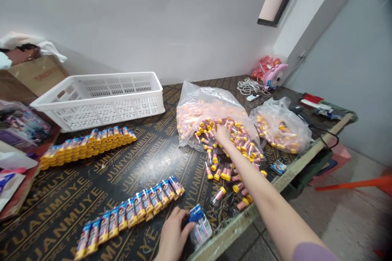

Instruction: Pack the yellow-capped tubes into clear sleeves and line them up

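Observation:
My right hand (pixel 222 135) reaches into a clear plastic bag (pixel 211 94), among a heap of small clear tubes (pixel 239 132) with yellow caps and pink contents. Its fingertips are hidden there, so I cannot tell if it grips one. Near the table's front edge, my left hand (pixel 175 230) rests with thumb and forefinger slightly apart. Its thumb touches or nearly touches a small stack of blue-and-clear printed labels (pixel 200 226). Left of it lies a slanting row of tubes in blue-and-yellow printed wraps (pixel 131 212).
A white plastic basket (pixel 101 100) stands by the wall, with stacked wrapped tubes (pixel 88 147) before it. Another bag of tubes (pixel 280 128) lies to the right. A pink fan (pixel 275 76) and white cable (pixel 251 86) sit behind. The table's wooden edge (pixel 275 191) runs along the right.

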`<action>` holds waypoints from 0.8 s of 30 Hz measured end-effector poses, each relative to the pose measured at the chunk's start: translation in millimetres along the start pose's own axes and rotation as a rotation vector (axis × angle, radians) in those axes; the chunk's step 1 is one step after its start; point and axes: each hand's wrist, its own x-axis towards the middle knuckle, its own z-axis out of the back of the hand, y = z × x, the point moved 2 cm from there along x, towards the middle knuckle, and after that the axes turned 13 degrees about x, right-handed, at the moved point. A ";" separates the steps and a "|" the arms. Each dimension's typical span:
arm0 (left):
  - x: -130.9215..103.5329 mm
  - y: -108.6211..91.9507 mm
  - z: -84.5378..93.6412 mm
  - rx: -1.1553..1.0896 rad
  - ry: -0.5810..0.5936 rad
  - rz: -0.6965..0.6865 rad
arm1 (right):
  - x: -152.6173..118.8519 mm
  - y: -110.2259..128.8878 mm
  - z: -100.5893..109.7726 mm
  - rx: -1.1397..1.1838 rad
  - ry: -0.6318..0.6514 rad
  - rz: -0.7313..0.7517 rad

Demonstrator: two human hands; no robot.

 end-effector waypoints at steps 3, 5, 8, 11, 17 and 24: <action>3.6 1.9 -7.1 0.022 -0.025 0.042 | 11.6 0.0 -11.2 0.061 -0.001 0.012; 6.0 8.1 -11.1 -0.041 -0.070 0.067 | 3.0 0.2 -21.3 0.115 -0.014 0.045; 8.4 18.6 -16.3 -0.196 -0.119 0.094 | -24.1 -4.9 -27.4 0.209 -0.089 0.102; 9.2 25.8 -21.5 -0.359 -0.105 0.116 | -48.0 -28.6 -13.3 0.295 -0.269 0.068; 12.2 35.9 -30.5 -0.510 -0.060 0.195 | -42.8 -133.4 56.2 0.369 -0.719 -0.277; 14.3 36.1 -28.8 -0.495 -0.046 0.203 | -3.2 -216.2 137.4 0.304 -0.842 -0.385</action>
